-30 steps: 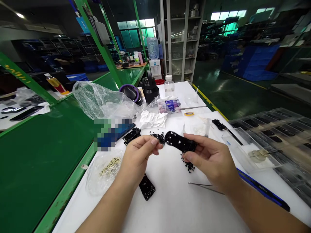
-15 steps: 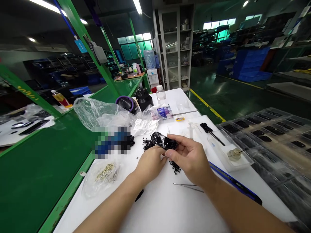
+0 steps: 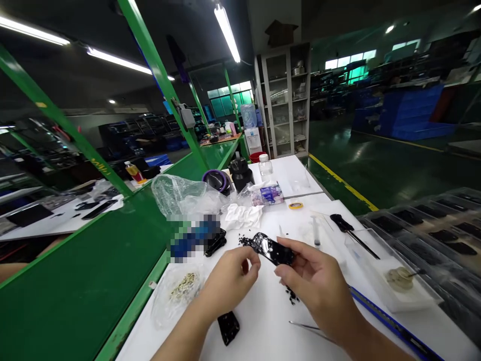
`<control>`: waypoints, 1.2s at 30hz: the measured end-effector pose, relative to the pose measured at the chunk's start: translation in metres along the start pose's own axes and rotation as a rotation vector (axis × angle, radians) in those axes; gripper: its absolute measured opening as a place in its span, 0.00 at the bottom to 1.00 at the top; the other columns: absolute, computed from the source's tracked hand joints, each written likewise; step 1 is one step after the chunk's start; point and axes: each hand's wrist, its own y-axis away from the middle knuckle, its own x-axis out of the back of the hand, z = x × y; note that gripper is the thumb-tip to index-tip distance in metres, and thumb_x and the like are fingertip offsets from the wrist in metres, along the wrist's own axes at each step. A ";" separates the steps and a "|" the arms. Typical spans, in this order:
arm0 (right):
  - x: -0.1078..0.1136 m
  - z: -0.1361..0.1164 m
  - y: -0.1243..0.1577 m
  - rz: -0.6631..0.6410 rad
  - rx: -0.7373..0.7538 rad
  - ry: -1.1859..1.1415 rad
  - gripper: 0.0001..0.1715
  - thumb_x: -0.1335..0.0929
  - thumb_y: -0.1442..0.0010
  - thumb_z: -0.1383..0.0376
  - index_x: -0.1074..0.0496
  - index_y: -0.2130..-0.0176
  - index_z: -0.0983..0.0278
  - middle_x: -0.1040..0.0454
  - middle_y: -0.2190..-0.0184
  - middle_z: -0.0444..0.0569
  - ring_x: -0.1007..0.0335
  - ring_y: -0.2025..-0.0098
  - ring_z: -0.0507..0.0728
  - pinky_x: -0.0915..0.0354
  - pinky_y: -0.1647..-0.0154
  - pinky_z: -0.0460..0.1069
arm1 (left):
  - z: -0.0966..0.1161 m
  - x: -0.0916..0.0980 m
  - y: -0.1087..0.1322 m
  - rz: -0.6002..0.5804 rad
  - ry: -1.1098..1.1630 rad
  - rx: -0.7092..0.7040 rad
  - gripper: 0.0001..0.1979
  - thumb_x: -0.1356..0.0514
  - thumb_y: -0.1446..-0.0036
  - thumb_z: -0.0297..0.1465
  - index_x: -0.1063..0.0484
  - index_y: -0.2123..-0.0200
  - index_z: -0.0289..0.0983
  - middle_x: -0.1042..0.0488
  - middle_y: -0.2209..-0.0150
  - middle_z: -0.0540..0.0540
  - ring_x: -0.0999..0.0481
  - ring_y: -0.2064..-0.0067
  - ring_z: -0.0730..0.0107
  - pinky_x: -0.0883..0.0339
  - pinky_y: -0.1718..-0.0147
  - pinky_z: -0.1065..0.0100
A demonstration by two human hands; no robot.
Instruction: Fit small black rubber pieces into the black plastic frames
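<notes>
My right hand (image 3: pixel 319 278) grips a glossy black plastic shell (image 3: pixel 273 249) by its right end, thumb below and fingers above. The shell is tilted, with small holes and details on its left part. My left hand (image 3: pixel 235 276) is just left of the shell, apart from it, thumb and forefinger closed together; I cannot make out what is between them. Small black parts (image 3: pixel 246 240) lie scattered behind the shell, and more black bits (image 3: pixel 291 296) lie below my right hand. Another black shell (image 3: pixel 228 327) rests beside my left wrist. Tweezers (image 3: pixel 306 327) lie partly under my right forearm.
A plastic bag of small gold-coloured parts (image 3: pixel 184 286) lies at left. To the right are a screwdriver (image 3: pixel 355 234), a clear tray (image 3: pixel 406 301), a syringe (image 3: pixel 316 233) and a blue-and-black strip-shaped tool (image 3: pixel 391 321). A green partition (image 3: pixel 75 296) borders the table.
My left hand has come away from the shell, now leaving a gap. My right hand keeps its hold on it. The view has shifted, showing more of the black shell by my left wrist.
</notes>
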 end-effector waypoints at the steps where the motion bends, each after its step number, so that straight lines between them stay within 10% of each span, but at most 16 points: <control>1: -0.001 0.002 0.001 0.005 -0.001 0.022 0.23 0.29 0.42 0.62 0.27 0.47 0.63 0.22 0.63 0.51 0.24 0.63 0.58 0.25 0.63 0.51 | -0.004 0.007 0.001 0.010 0.196 0.064 0.06 0.41 0.45 0.31 0.28 0.72 0.38 0.27 0.74 0.48 0.34 0.74 0.70 0.44 0.74 0.69; 8: -0.004 0.016 0.007 -0.004 0.057 0.222 0.22 0.27 0.45 0.62 0.24 0.49 0.59 0.21 0.57 0.53 0.23 0.61 0.61 0.24 0.62 0.51 | -0.018 0.023 -0.001 0.077 1.245 0.195 0.11 0.30 0.57 0.28 0.31 0.76 0.35 0.29 0.77 0.52 0.39 0.78 0.81 0.44 0.77 0.76; 13: -0.005 0.019 0.008 0.052 0.024 0.266 0.23 0.27 0.46 0.60 0.23 0.50 0.58 0.21 0.61 0.51 0.23 0.63 0.60 0.23 0.62 0.51 | -0.014 0.019 0.002 0.154 1.211 0.223 0.11 0.30 0.52 0.29 0.23 0.63 0.35 0.25 0.73 0.50 0.33 0.75 0.81 0.38 0.72 0.76; 22: 0.000 0.025 0.007 -0.016 0.085 0.364 0.23 0.28 0.44 0.61 0.25 0.48 0.55 0.20 0.59 0.50 0.22 0.64 0.59 0.23 0.64 0.51 | -0.007 0.020 0.007 0.211 1.132 0.253 0.11 0.27 0.56 0.30 0.20 0.68 0.35 0.19 0.72 0.45 0.30 0.78 0.83 0.36 0.75 0.80; 36: -0.004 0.008 0.007 -0.106 0.093 0.288 0.23 0.26 0.45 0.64 0.24 0.49 0.50 0.22 0.67 0.42 0.28 0.70 0.51 0.27 0.68 0.44 | -0.016 0.016 0.004 0.008 1.389 0.267 0.06 0.28 0.54 0.28 0.19 0.70 0.36 0.17 0.62 0.46 0.19 0.63 0.72 0.26 0.61 0.74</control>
